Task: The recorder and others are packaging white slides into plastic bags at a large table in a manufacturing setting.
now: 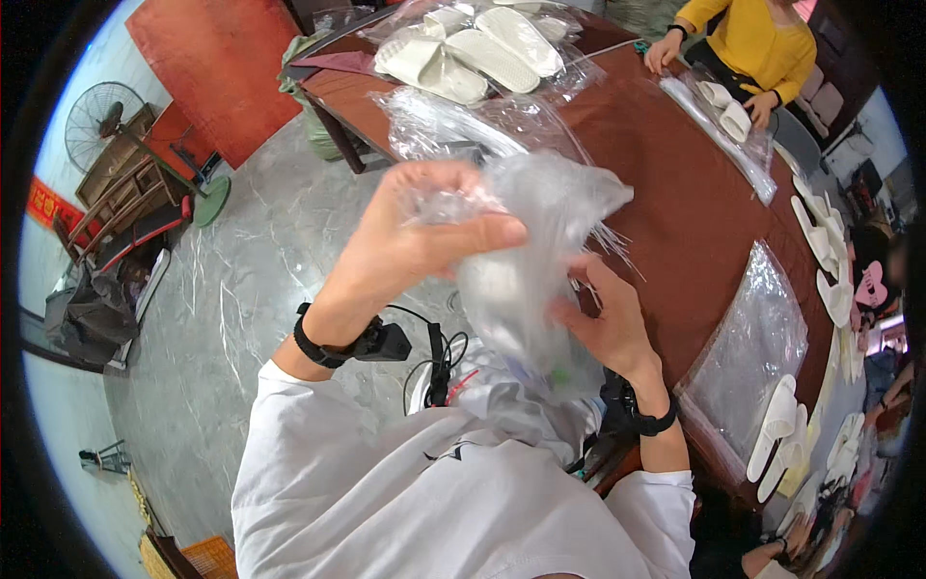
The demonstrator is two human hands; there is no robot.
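Note:
In front of my chest I hold up a crumpled clear plastic bag [540, 207], with a pale shape inside too blurred to make out. My left hand [429, 222] is closed on its upper left part, the thumb pressed across the plastic. At the bag's lower right side, my right hand [612, 318] has its fingers and thumb bent around the film. Just behind the bag, thin white strips [612, 246] lie on the brown table [641, 135]. Beyond my left hand is a stack of clear plastic bags [444, 125].
White slippers in clear bags [492, 53] are heaped at the table's far end. A flat plastic bag [748, 338] and a pair of white slippers [776, 425] lie at right. Across the table, a person in yellow [762, 48] handles bagged slippers. A fan [111, 121] stands far left.

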